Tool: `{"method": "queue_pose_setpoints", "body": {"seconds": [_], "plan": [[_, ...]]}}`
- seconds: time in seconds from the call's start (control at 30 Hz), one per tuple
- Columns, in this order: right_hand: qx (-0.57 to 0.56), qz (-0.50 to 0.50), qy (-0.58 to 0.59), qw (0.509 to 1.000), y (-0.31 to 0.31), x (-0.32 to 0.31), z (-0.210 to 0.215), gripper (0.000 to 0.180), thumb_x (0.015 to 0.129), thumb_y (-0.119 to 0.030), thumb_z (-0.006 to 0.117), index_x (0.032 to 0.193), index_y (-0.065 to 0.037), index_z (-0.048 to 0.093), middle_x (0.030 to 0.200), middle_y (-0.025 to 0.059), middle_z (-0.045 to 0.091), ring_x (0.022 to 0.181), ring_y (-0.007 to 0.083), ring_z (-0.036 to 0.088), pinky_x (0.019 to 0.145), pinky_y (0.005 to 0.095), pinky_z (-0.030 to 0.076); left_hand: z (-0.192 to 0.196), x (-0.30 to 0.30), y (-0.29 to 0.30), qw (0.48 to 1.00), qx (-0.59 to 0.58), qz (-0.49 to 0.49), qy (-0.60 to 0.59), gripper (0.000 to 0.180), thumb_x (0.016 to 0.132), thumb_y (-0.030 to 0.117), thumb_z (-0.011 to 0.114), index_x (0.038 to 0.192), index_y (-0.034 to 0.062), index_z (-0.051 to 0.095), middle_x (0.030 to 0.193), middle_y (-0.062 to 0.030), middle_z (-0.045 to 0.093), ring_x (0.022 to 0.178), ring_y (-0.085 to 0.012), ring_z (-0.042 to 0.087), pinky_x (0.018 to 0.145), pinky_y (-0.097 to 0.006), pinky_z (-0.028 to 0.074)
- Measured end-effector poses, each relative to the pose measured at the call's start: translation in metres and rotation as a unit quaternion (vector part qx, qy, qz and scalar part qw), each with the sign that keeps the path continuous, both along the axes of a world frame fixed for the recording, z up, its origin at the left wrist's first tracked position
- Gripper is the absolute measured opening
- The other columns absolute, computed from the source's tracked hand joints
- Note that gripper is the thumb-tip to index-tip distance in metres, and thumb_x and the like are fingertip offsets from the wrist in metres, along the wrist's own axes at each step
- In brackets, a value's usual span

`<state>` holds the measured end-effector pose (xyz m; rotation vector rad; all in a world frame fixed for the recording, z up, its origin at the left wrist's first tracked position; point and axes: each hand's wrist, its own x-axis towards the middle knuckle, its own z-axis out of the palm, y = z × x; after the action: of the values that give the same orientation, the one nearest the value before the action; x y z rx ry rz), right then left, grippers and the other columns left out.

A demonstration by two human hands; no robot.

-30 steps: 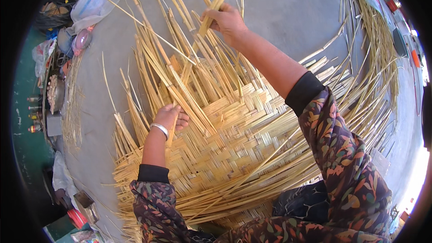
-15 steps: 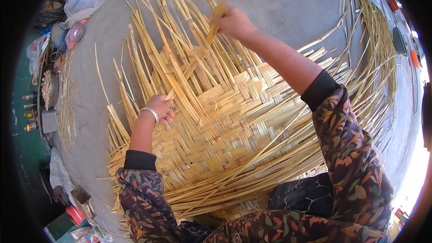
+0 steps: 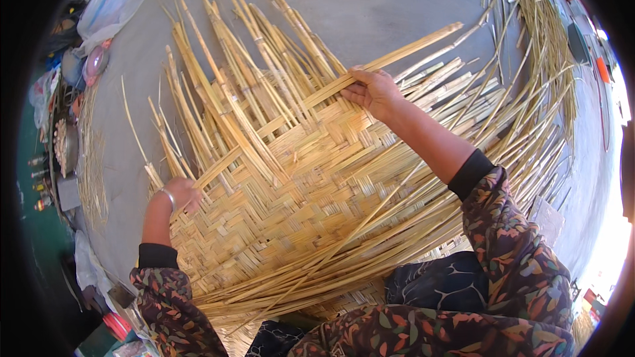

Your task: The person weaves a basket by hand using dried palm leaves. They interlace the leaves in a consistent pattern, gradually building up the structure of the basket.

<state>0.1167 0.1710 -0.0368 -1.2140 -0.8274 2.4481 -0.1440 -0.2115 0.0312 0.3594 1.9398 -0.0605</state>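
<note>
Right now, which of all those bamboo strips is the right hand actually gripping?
The right hand grips the long flat strip that runs crosswise over the upright strips, its free end pointing up right; the others lie untouched.

Pale golden herringbone-woven bamboo mat (image 3: 297, 211), grey floor (image 3: 397, 6), dark multicoloured floral sleeves (image 3: 522, 251), silver bangle (image 3: 169, 197).

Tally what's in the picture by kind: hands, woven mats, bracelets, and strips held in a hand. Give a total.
Hands: 2, left hand and right hand
Woven bamboo mat: 1
Bracelet: 1, on the left wrist
Bamboo strip held by the right hand: 1
Total: 5
</note>
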Motion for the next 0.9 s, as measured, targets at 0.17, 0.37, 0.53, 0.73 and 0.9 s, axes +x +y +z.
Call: {"method": "queue_pose_setpoints", "body": {"seconds": [0.17, 0.37, 0.53, 0.73, 0.9], "plan": [[-0.005, 0.002, -0.014, 1.000, -0.005, 0.000, -0.011, 0.015, 0.089, -0.008, 0.054, 0.101, -0.003, 0.047, 0.096, 0.0152, 0.058, 0.085, 0.0280, 0.064, 0.070, 0.0358, 0.058, -0.014, 0.002, -0.003, 0.990, 0.018, -0.117, 0.077, 0.022, 0.087, 0.018, 0.056, 0.078, -0.0009, 0.062, 0.067, -0.0096, 0.063, 0.061, -0.0163, 0.063, 0.057, -0.030, 0.049], [-0.064, 0.016, 0.019, 0.998, 0.008, 0.007, -0.014, 0.028, 0.093, -0.015, 0.048, 0.109, 0.008, 0.044, 0.103, 0.0238, 0.055, 0.087, 0.0330, 0.063, 0.076, 0.0378, 0.058, -0.019, 0.064, 0.083, 0.960, 0.211, 0.003, 0.181, 0.022, 0.086, 0.022, 0.060, 0.084, 0.0001, 0.061, 0.064, -0.0062, 0.059, 0.053, -0.0146, 0.057, 0.053, -0.028, 0.046], [0.000, 0.019, -0.026, 0.999, -0.004, 0.011, 0.006, 0.033, 0.094, -0.017, 0.047, 0.110, 0.011, 0.042, 0.104, 0.0258, 0.054, 0.093, 0.0338, 0.062, 0.078, 0.0367, 0.057, -0.031, 0.071, 0.083, 0.925, 0.233, -0.119, 0.274, 0.024, 0.083, 0.025, 0.062, 0.080, 0.0015, 0.062, 0.064, -0.0128, 0.057, 0.056, -0.0219, 0.057, 0.055, -0.033, 0.045], [0.031, 0.053, -0.032, 0.998, -0.004, 0.026, -0.007, 0.034, 0.094, -0.018, 0.049, 0.112, 0.011, 0.043, 0.103, 0.0231, 0.056, 0.092, 0.0319, 0.063, 0.078, 0.0365, 0.057, -0.019, 0.082, 0.096, 0.937, 0.150, -0.156, 0.273, 0.026, 0.083, 0.030, 0.060, 0.079, 0.0036, 0.063, 0.070, -0.0169, 0.061, 0.071, -0.0312, 0.060, 0.065, -0.039, 0.046], [-0.015, 0.063, -0.021, 0.998, 0.009, 0.030, -0.005, 0.027, 0.092, -0.015, 0.051, 0.110, 0.007, 0.048, 0.100, 0.0202, 0.057, 0.089, 0.0290, 0.063, 0.077, 0.0354, 0.057, -0.013, 0.117, 0.142, 0.894, 0.226, -0.215, 0.321, 0.023, 0.087, 0.025, 0.056, 0.092, 0.0037, 0.063, 0.098, -0.0124, 0.063, 0.084, -0.0254, 0.061, 0.078, -0.037, 0.050]]}}
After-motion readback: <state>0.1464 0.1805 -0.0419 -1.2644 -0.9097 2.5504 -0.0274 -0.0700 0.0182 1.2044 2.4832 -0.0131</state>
